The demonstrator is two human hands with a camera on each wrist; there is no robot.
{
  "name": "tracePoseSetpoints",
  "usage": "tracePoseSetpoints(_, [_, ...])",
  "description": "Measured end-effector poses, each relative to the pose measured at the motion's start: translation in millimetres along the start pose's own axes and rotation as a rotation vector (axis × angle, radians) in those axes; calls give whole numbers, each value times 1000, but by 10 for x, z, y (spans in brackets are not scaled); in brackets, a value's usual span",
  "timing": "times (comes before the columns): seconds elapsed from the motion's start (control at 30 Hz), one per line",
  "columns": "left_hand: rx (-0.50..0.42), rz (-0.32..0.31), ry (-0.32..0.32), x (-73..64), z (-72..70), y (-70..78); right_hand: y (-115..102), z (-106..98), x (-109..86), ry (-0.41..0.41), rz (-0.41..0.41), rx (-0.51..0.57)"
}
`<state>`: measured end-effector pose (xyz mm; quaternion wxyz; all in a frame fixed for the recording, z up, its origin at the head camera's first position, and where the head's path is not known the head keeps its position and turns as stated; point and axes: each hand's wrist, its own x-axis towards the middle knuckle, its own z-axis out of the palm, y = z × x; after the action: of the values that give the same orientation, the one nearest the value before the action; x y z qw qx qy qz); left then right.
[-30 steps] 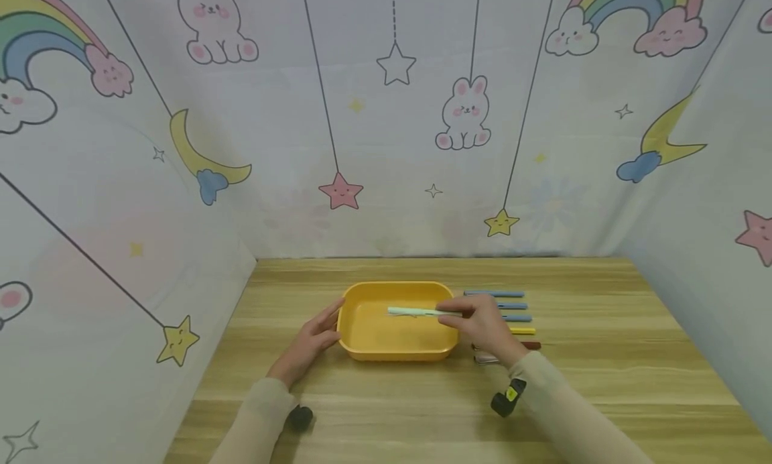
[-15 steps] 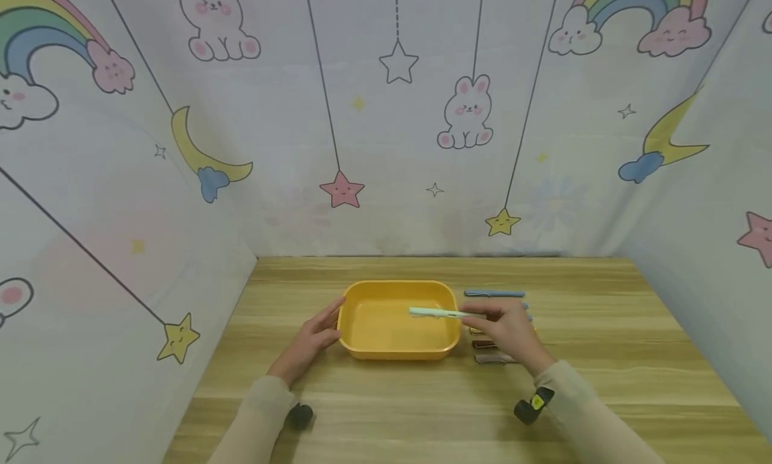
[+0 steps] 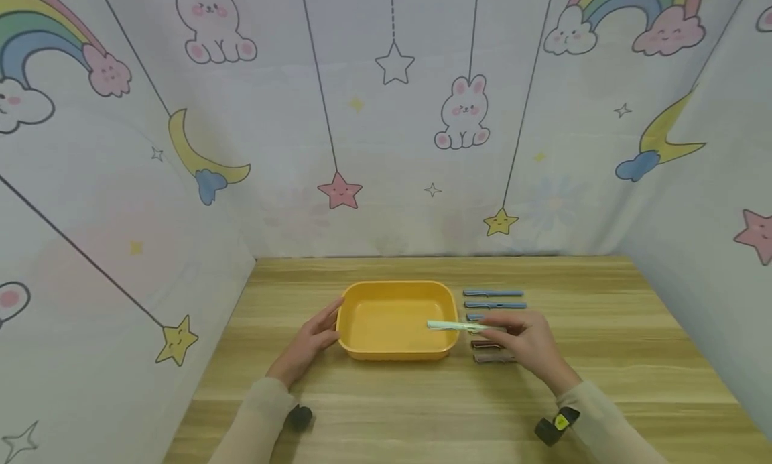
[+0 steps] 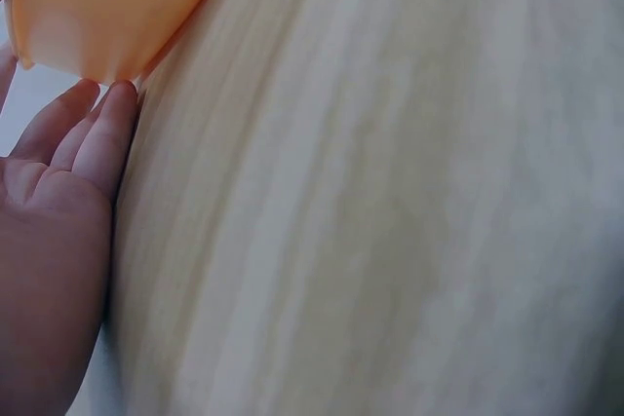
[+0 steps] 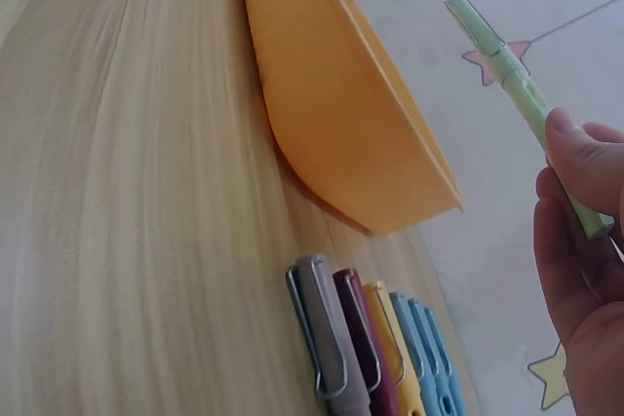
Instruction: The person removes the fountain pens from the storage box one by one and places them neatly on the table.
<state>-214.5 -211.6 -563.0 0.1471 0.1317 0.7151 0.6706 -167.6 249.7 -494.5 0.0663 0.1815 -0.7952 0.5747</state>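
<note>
Thumb and fingers of my right hand (image 3: 531,343) pinch a light green pen (image 3: 449,325) by one end, its clip end pointing left over the right rim of a yellow plastic tub (image 3: 398,355). In the right wrist view the green pen (image 5: 517,80) is held up off the table. My left hand (image 3: 307,343) rests against the tub's left side, fingers extended. In the left wrist view its fingertips touch the wall of the tub (image 4: 117,17). Below and behind the right hand lies a row of pens, partly hidden by it in the head view.
The row holds a grey-brown pen (image 5: 330,338), a dark red pen (image 5: 366,338), a yellow pen (image 5: 393,348) and blue pens (image 3: 494,306), side by side right of the tub. A patterned cloth (image 3: 386,142) encloses the wooden table (image 3: 386,410) at back and sides.
My right hand has moved right and nearer to me, carrying the green pen from over the tub's middle to its right rim. The left hand has stayed at the tub.
</note>
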Motion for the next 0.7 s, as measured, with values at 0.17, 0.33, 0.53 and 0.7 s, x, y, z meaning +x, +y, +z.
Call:
tracePoseSetpoints(0.17, [7,-3,7,0,-2,-3,25,-82,-123,60,3,-69])
tracePoseSetpoints(0.33, [15,-8,11,-8,-1,2,54,-163,-245,79,28,-91])
tracePoseSetpoints(0.53, [24,-3,10,1,2,-6,177,-255,-378,70,20,-130])
tracePoseSetpoints(0.7, [23,-6,14,6,10,-2,267,-308,-484,81,24,-166])
